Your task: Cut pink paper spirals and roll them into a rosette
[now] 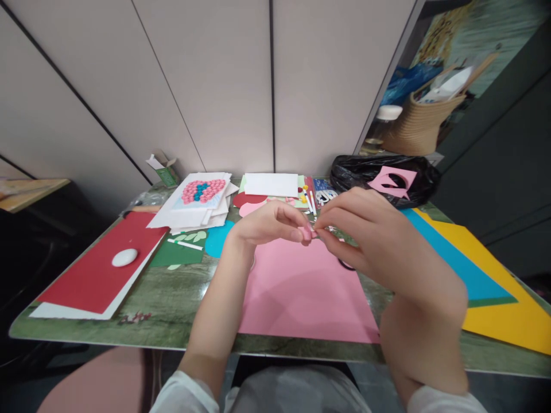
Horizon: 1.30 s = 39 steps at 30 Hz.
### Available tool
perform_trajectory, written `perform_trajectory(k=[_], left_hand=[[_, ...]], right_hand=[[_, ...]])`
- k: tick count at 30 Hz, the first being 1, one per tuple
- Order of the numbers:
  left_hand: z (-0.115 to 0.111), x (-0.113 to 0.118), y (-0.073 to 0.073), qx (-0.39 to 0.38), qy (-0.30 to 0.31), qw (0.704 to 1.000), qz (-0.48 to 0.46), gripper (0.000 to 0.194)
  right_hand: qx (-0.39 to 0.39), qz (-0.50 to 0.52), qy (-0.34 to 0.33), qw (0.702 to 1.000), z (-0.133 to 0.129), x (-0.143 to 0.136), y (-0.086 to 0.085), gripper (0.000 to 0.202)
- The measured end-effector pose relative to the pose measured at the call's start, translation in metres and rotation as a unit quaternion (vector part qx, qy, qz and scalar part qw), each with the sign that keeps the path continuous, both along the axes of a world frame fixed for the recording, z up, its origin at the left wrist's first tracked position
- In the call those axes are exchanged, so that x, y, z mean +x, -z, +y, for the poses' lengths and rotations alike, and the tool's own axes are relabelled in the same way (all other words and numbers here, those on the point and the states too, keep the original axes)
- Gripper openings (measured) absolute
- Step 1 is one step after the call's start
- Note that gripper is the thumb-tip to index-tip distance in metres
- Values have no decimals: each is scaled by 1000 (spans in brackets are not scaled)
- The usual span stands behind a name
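Note:
Both hands meet above a large sheet of pink paper [305, 298] at the near middle of the table. Between the thumb and fingers of my left hand [275, 221] is a small folded or rolled piece of pink paper [306, 233]. My right hand [365, 229] pinches the right end of that same piece with thumb and fingertips. How the piece is folded is too small to make out. Under my right hand, the dark loop of a scissors-like handle [345, 264] shows in part at the sheet's edge.
Red paper [99, 264] with a white oval object [124, 257] lies at left. A heart of pink and blue balls [204, 191] sits on white sheets behind. Blue [460, 258] and yellow papers [508, 310] lie right, near a black plastic bag [348, 172] and pens [310, 201].

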State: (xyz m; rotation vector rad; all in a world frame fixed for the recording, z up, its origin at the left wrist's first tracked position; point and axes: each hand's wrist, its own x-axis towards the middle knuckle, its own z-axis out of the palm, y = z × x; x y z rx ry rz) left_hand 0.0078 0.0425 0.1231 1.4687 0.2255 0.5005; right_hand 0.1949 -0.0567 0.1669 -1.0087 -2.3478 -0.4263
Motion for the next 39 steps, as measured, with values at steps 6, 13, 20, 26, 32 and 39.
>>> perform_trajectory(k=[6,13,20,26,32,39], left_hand=[[0,-1,-2,11,8,1000,19,14],[-1,-2,-2,6,23,999,28,16],[-3,-3,-5,34,32,998,50,17],[-3,-5,-6,68,19,995,75,16],[-8,0,-8,117,-51,977,169,21],[-8,5,-6,184,-126,953,203,23]], right_hand=[[-26,12,-10,1000,0,1,-1,13],[-45,20,-11,999,3,3,1,11],[-68,38,4,997,8,2,1,9],[-78,67,-3,995,9,3,-1,9],[-57,110,19,992,18,13,0,11],[-92,93,181,975,55,48,17,12]])
